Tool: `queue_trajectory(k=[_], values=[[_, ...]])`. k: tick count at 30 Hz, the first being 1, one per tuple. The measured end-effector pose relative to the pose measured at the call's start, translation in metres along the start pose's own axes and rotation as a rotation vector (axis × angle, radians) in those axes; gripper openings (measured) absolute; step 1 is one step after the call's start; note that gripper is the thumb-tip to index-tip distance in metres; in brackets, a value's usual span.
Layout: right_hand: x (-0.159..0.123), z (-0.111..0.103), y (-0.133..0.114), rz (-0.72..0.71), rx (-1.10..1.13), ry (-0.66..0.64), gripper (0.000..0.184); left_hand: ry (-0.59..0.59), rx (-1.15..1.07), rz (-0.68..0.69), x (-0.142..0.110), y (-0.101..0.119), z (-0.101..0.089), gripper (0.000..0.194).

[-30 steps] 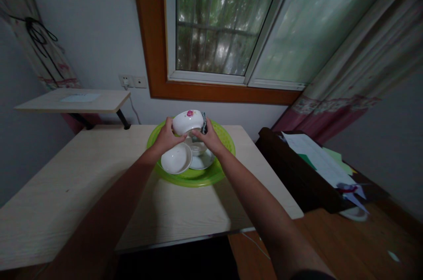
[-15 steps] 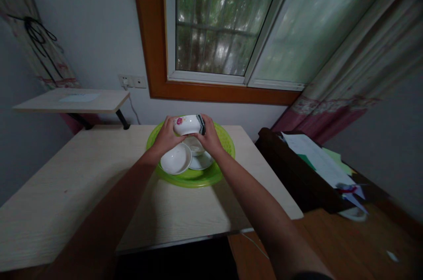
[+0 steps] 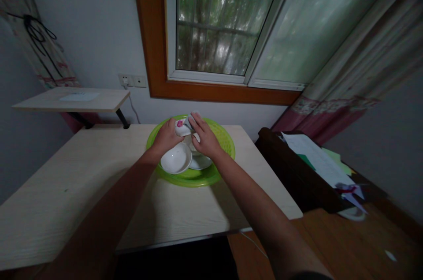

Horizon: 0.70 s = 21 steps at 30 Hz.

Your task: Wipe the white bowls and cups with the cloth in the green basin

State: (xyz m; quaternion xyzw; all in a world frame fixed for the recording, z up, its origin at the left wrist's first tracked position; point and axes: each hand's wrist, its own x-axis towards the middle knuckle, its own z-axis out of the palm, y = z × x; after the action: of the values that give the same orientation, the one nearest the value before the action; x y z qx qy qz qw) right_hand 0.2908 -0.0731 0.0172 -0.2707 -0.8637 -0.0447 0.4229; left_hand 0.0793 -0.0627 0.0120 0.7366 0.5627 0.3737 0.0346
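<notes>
The left hand (image 3: 165, 140) is closed round the near side of a flowered bowl (image 3: 182, 127), which is up in the air above the green basket (image 3: 193, 180), where an open white bowl (image 3: 176, 158) lies at the left. Right of that, partly hidden, is a plate (image 3: 200, 162), and the right hand (image 3: 205, 138) presses a cloth (image 3: 189, 122) against the raised bowl's right side, fingers spread

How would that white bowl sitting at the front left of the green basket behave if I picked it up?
The white bowl looks glossy and hard, perhaps ceramic, so it would likely stay stiff and could chip if knocked. Its smooth surface may be slippery. It seems to sit tilted in the green basket, so it might rock when nudged.
</notes>
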Motion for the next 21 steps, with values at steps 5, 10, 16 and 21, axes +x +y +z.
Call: queue_trajectory(k=[5,10,16,21], values=[[0.005,0.002,-0.014,-0.054,-0.082,-0.087,0.068,-0.038,0.071,0.102,0.000,-0.003,0.003,0.025],[0.007,0.006,-0.008,0.008,-0.057,-0.028,0.062,-0.008,0.027,0.077,-0.001,0.000,0.002,0.029],[0.003,0.006,0.006,0.185,-0.021,0.105,0.062,0.011,-0.036,-0.009,-0.001,0.004,0.000,0.039],[-0.004,0.007,0.019,0.374,-0.020,0.138,0.060,0.003,-0.030,0.023,-0.001,0.003,0.000,0.037]])
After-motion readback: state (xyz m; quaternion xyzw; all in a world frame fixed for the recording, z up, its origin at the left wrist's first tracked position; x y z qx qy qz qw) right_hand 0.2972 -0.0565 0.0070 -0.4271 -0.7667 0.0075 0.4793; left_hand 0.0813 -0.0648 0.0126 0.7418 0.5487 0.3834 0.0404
